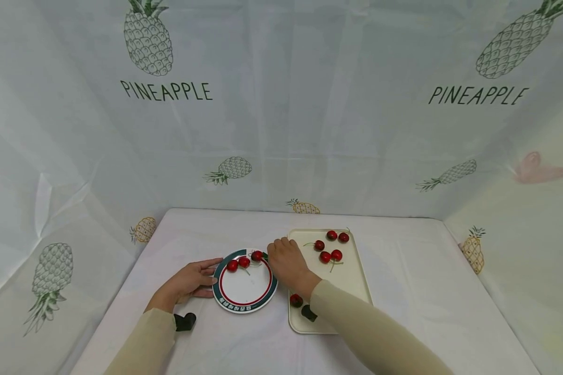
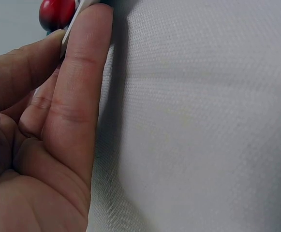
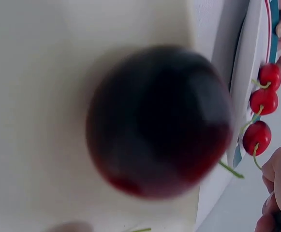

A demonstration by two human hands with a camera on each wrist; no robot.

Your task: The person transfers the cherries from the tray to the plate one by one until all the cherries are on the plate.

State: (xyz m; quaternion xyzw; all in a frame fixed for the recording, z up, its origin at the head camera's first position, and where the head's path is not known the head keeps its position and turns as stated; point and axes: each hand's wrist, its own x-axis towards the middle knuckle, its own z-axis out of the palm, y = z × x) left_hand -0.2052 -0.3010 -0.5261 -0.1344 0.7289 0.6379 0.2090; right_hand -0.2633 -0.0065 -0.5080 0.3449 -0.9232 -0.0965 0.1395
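Observation:
A white plate (image 1: 246, 289) with a teal rim and a red ring lies on the table. My left hand (image 1: 187, 281) grips its left rim, thumb above and fingers beneath; the left wrist view shows the thumb and a finger (image 2: 77, 82) pinching the edge. Two red cherries (image 1: 232, 266) lie on the plate's upper part. Beside them, at the upper right rim, is a third cherry (image 3: 257, 138). Its green stem runs to the fingertips of my right hand (image 1: 288, 263), which pinches it. The right fingertips are partly hidden in the head view.
Right of the plate lies a cream rectangular tray (image 1: 352, 284) with several cherries (image 1: 325, 257) in its far half. Another dark cherry (image 3: 159, 123) sits at its near left, under the right wrist. White pineapple-print cloth (image 1: 281, 130) hangs behind the table.

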